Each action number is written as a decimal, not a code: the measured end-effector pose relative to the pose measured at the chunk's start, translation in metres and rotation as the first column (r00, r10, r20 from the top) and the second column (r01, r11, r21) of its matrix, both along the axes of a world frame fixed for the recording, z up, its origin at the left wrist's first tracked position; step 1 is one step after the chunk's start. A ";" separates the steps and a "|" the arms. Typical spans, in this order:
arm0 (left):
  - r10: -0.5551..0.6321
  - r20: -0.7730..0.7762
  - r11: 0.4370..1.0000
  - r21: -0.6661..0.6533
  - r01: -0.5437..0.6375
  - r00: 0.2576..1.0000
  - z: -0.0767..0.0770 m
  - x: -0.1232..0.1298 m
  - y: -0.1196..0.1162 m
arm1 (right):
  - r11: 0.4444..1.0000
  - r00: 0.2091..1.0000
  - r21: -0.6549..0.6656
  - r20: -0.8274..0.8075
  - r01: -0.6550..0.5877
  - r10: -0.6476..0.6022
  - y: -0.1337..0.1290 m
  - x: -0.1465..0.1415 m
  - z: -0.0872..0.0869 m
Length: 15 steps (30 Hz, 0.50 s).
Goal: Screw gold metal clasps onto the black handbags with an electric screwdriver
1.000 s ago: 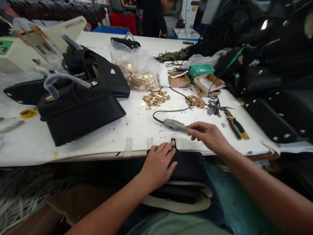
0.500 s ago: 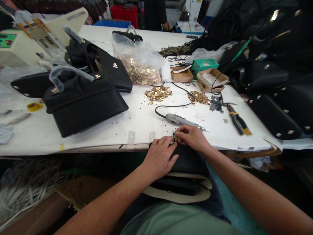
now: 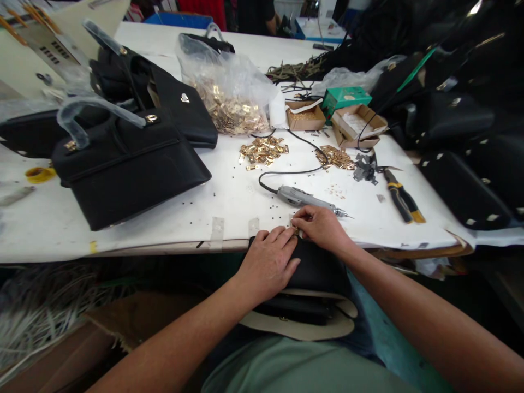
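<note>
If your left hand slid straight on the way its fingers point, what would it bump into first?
Your left hand would probably meet the small gold fitting or your right hand; depth is unclear.

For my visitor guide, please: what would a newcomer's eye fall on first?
Most likely the big black handbag on the left of the white table, its handle wrapped in plastic. Next, the clear bag of golden pieces beyond it, and the grey corded tool lying beside the right hand.
</note>
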<state>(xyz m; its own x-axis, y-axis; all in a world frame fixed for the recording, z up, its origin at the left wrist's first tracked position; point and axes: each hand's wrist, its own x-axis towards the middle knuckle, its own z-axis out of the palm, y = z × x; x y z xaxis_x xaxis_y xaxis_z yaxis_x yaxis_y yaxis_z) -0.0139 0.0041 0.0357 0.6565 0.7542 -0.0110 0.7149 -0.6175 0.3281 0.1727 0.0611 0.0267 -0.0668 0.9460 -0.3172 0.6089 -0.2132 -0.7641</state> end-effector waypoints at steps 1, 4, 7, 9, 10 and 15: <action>-0.004 -0.003 1.000 0.001 0.004 1.000 0.000 0.000 0.000 | 1.000 1.000 -0.002 0.003 -0.002 0.002 0.000 0.000 0.000; -0.014 -0.014 1.000 0.005 0.014 1.000 0.001 -0.001 0.002 | 0.999 1.000 -0.023 0.004 -0.024 0.024 0.001 0.001 0.002; -0.025 -0.022 1.000 0.009 0.025 0.999 0.001 -0.001 0.003 | 0.997 0.997 -0.031 0.008 -0.074 0.074 0.001 0.004 0.005; -0.027 -0.022 1.000 0.008 0.027 0.999 0.001 -0.001 0.004 | 0.996 0.997 -0.029 0.011 -0.082 0.082 0.001 0.007 0.005; -0.026 -0.020 1.000 0.006 0.026 0.999 0.001 -0.001 0.005 | 0.997 0.997 -0.028 0.013 -0.076 0.077 0.001 0.008 0.005; -0.024 0.003 0.999 -0.024 0.024 1.000 0.002 -0.001 0.007 | 0.998 0.998 -0.034 0.014 -0.059 0.059 0.001 0.010 0.005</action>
